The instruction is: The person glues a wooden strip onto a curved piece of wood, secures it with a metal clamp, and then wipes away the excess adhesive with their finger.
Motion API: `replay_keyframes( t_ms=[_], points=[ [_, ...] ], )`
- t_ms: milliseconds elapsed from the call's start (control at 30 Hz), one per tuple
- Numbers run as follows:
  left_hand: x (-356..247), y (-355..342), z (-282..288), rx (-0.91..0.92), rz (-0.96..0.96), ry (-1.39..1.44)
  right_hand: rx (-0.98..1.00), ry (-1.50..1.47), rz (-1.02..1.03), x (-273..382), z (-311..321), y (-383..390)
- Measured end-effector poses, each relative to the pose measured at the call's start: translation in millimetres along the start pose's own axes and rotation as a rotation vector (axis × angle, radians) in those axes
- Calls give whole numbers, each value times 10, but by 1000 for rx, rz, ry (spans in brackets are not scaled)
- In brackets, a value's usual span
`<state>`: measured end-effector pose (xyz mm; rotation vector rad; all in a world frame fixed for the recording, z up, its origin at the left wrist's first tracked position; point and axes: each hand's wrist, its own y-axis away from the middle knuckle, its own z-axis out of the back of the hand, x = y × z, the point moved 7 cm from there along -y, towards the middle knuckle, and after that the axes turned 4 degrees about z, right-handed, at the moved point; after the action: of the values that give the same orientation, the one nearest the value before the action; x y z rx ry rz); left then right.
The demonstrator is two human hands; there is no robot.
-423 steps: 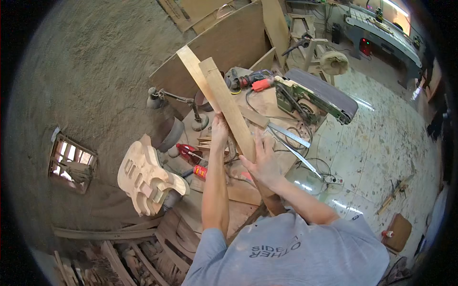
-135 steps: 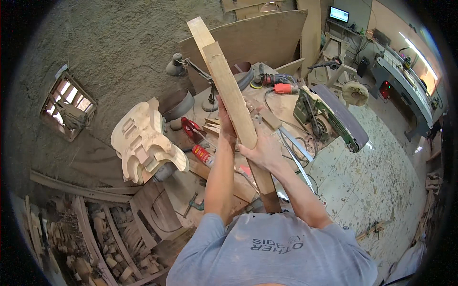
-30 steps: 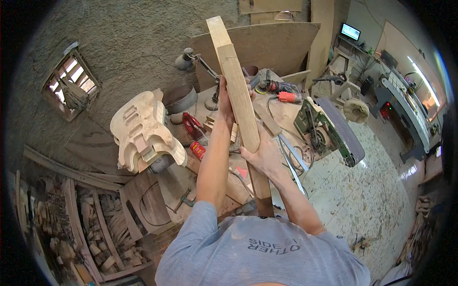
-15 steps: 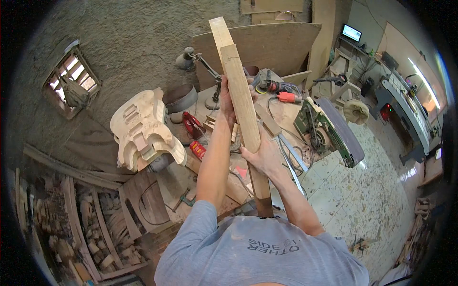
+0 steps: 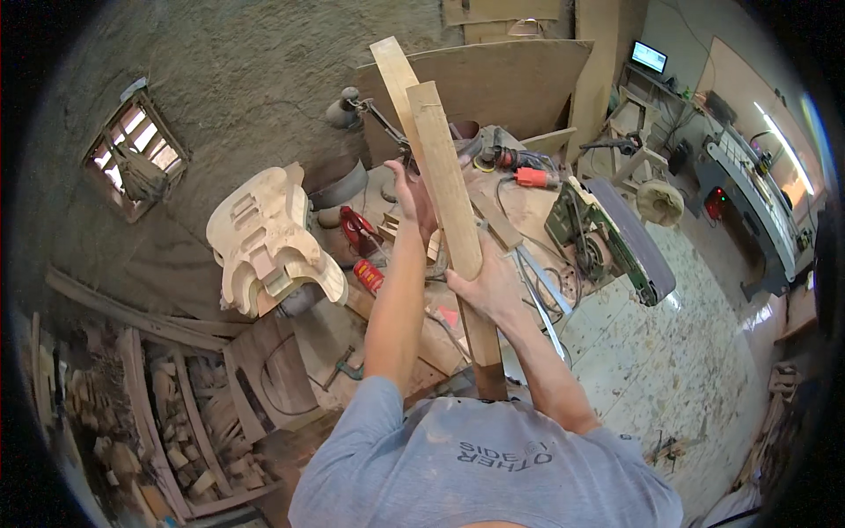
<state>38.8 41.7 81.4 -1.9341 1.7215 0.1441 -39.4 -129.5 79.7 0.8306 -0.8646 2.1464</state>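
Two wooden boards lie one over the other, pointing away from me. The upper, shorter board [image 5: 447, 180] has a rounded near end; the longer board [image 5: 393, 69] shows beyond its far end and again below, toward my shirt. My right hand [image 5: 495, 283] grips them near the rounded end, its thumb lying at the board's left edge. My left hand [image 5: 417, 204] is loosened at the left side, with its thumb spread away from the wood. Its fingers are partly hidden behind the boards, and whether its palm touches them I cannot tell.
Stacked guitar bodies [image 5: 264, 233] stand at the left. On the workbench are a red tool [image 5: 358, 231], a red can [image 5: 369, 276], a clamp [image 5: 345, 370], a sander [image 5: 506, 158] and a desk lamp [image 5: 343, 110]. A green belt sander [image 5: 607, 233] sits at the right edge.
My left hand has loosened from the boards and its thumb has swung out to the left. The longer board's far end has shifted left, fanning away from the shorter one.
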Motion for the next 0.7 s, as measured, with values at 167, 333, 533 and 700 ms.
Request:
replay_keyframes(
  t_ms=[167,333,533,700],
  points=[
    [-64,202,61,-349,-31,-775,33,66,-25,-24,3,-31],
    [-127,273,-39,-505,-15,-1186,71,78,-97,-57,-30,-43],
    [-142,283,-26,-552,191,-1230,52,102,-51,-191,-147,-62],
    [-204,289,133,-551,222,-1201,63,107,-29,-160,-204,-55]
  ],
)
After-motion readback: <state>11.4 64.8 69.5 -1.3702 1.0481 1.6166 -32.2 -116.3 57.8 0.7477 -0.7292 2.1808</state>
